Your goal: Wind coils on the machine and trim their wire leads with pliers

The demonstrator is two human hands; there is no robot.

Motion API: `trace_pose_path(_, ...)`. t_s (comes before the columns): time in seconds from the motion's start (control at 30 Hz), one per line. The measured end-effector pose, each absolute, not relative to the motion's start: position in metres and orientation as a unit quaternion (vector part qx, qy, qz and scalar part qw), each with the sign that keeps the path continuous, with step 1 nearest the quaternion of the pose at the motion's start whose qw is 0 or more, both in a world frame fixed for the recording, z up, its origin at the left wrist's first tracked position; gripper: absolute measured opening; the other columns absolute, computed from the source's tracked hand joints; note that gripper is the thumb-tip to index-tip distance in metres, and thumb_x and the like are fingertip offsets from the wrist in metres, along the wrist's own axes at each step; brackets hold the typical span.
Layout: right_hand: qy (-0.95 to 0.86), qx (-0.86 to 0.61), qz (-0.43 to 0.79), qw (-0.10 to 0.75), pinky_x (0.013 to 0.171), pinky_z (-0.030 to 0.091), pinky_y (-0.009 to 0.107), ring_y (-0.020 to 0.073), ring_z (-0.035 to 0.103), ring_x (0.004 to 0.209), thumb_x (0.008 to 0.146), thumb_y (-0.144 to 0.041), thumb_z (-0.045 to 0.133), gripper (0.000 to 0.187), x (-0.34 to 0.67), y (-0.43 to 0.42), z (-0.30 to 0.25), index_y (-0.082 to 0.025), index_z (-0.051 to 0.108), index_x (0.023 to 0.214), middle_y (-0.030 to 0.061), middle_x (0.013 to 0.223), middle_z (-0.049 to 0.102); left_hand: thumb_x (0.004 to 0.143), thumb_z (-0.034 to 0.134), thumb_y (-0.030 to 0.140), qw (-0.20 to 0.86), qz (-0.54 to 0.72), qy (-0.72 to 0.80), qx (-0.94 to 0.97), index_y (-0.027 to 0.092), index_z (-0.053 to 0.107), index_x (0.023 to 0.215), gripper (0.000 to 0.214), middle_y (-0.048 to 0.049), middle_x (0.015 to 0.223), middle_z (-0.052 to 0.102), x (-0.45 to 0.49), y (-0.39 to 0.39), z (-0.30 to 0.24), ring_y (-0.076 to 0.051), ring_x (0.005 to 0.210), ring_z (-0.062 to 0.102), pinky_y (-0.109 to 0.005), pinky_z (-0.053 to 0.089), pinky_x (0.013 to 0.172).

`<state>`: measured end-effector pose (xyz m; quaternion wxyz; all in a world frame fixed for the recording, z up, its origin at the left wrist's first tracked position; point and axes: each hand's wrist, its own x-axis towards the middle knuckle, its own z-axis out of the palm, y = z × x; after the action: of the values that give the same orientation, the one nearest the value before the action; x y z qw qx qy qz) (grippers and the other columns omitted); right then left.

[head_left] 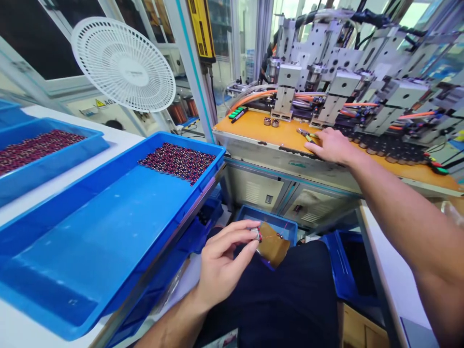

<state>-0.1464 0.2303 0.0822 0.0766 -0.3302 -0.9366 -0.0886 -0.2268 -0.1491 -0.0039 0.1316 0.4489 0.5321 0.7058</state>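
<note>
My left hand [226,256] is above my lap, its thumb and fingers pinching a small red-and-silver part [257,234]. The fingers cover much of that part, so its exact kind is unclear. A thin reddish wire seems to run from it to the right. On the orange bench top [250,128], my right hand [333,145] reaches forward with thumb and fingers closed about the handles of small pliers [307,134]. The pliers lie low against the surface, jaws pointing left.
A long blue tray [97,227] at left holds many small dark-red parts [177,162] at its far end. Machine fixtures [286,92] rise behind the bench. Dark round parts [391,150] line its right side. Below sits a blue bin [250,212] with brown cardboard [271,244].
</note>
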Motion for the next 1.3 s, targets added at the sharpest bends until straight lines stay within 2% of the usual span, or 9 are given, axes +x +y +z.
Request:
trace_pose_path(0.1, -0.949, -0.286, -0.113, 0.072, 0.087, 0.045, 0.044, 0.0329, 0.053, 0.099, 0.086, -0.054, 0.052, 0.053, -0.111, 0.214, 0.082, -0.011, 0.061, 0.115, 0.0181, 0.105, 0.057, 0.079, 0.069, 0.004, 0.141, 0.702, 0.528, 0.457, 0.023, 0.075, 0.095, 0.025, -0.0078, 0.106, 0.075, -0.224, -0.150, -0.005, -0.020, 0.098, 0.071, -0.029, 0.061, 0.080)
trace_pose_path(0.2, -0.950, -0.255, -0.125, 0.129, 0.084, 0.046, 0.043, 0.0322, 0.054, 0.096, 0.079, -0.034, 0.059, 0.047, -0.072, 0.174, 0.067, -0.011, 0.056, 0.121, 0.0163, 0.102, 0.054, 0.080, 0.068, 0.004, 0.148, 0.696, 0.524, 0.468, 0.024, 0.075, 0.096, 0.027, -0.0067, 0.108, 0.075, -0.221, -0.151, -0.006, -0.019, 0.098, 0.071, -0.031, 0.060, 0.082)
trace_pose_path(0.27, -0.955, -0.218, -0.051, 0.194, 0.080, 0.049, 0.040, 0.0287, 0.055, 0.093, 0.077, -0.023, 0.057, 0.050, -0.049, 0.131, 0.046, -0.011, 0.050, 0.126, 0.0158, 0.106, 0.052, 0.080, 0.067, 0.003, 0.148, 0.692, 0.523, 0.476, 0.024, 0.075, 0.097, 0.029, -0.0061, 0.108, 0.074, -0.219, -0.151, -0.007, -0.019, 0.098, 0.071, -0.031, 0.060, 0.084)
trace_pose_path(0.37, -0.947, -0.172, 0.149, 0.225, 0.070, 0.051, 0.032, 0.0197, 0.056, 0.078, 0.080, -0.014, 0.054, 0.038, -0.022, 0.053, 0.005, -0.018, 0.050, 0.118, 0.0087, 0.097, 0.054, 0.079, 0.068, 0.001, 0.149, 0.685, 0.519, 0.490, 0.024, 0.074, 0.099, 0.032, -0.0059, 0.107, 0.075, -0.215, -0.150, -0.007, -0.020, 0.100, 0.071, -0.032, 0.059, 0.086)
trace_pose_path(0.6, -0.869, -0.168, 0.424, 0.191, 0.096, 0.052, 0.034, 0.0175, 0.065, 0.093, 0.085, -0.010, 0.051, 0.062, 0.011, -0.058, -0.035, -0.021, 0.035, 0.143, 0.0077, 0.106, 0.065, 0.077, 0.068, -0.001, 0.150, 0.666, 0.514, 0.520, 0.022, 0.074, 0.100, 0.033, -0.0080, 0.108, 0.074, -0.206, -0.145, -0.006, -0.020, 0.100, 0.070, -0.033, 0.059, 0.087)
trace_pose_path(0.77, -0.876, -0.186, 0.415, 0.162, 0.111, 0.042, 0.046, 0.0280, 0.051, 0.129, 0.078, -0.010, 0.054, 0.072, 0.018, -0.065, -0.037, -0.022, 0.039, 0.147, 0.0118, 0.129, 0.061, 0.078, 0.068, -0.002, 0.155, 0.665, 0.505, 0.527, 0.021, 0.073, 0.101, 0.033, -0.0077, 0.108, 0.074, -0.199, -0.143, -0.003, -0.018, 0.101, 0.070, -0.030, 0.059, 0.086)
trace_pose_path(0.93, -0.877, -0.170, 0.420, 0.163, 0.115, 0.037, 0.044, 0.0276, 0.043, 0.137, 0.078, -0.009, 0.053, 0.076, 0.016, -0.064, -0.042, -0.022, 0.035, 0.150, 0.0116, 0.140, 0.054, 0.077, 0.068, -0.002, 0.154, 0.666, 0.506, 0.526, 0.021, 0.073, 0.101, 0.033, -0.0080, 0.109, 0.074, -0.196, -0.145, -0.003, -0.019, 0.100, 0.071, -0.030, 0.059, 0.086)
trace_pose_path(1.17, -0.856, -0.146, 0.453, 0.200, 0.116, 0.036, 0.040, 0.0219, 0.059, 0.118, 0.077, -0.005, 0.052, 0.079, 0.008, -0.062, -0.038, -0.027, 0.033, 0.150, 0.0066, 0.116, 0.066, 0.077, 0.068, -0.003, 0.150, 0.658, 0.510, 0.534, 0.021, 0.073, 0.101, 0.035, -0.0083, 0.109, 0.074, -0.198, -0.146, -0.003, -0.019, 0.100, 0.070, -0.032, 0.059, 0.087)
trace_pose_path(1.3, -0.829, -0.137, 0.499, 0.213, 0.104, 0.047, 0.036, 0.0151, 0.065, 0.089, 0.080, -0.004, 0.051, 0.073, 0.005, -0.063, -0.039, -0.027, 0.036, 0.147, 0.0039, 0.101, 0.064, 0.077, 0.068, -0.003, 0.156, 0.658, 0.507, 0.535, 0.021, 0.073, 0.102, 0.035, -0.0084, 0.110, 0.073, -0.198, -0.146, -0.005, -0.020, 0.100, 0.070, -0.034, 0.059, 0.087)
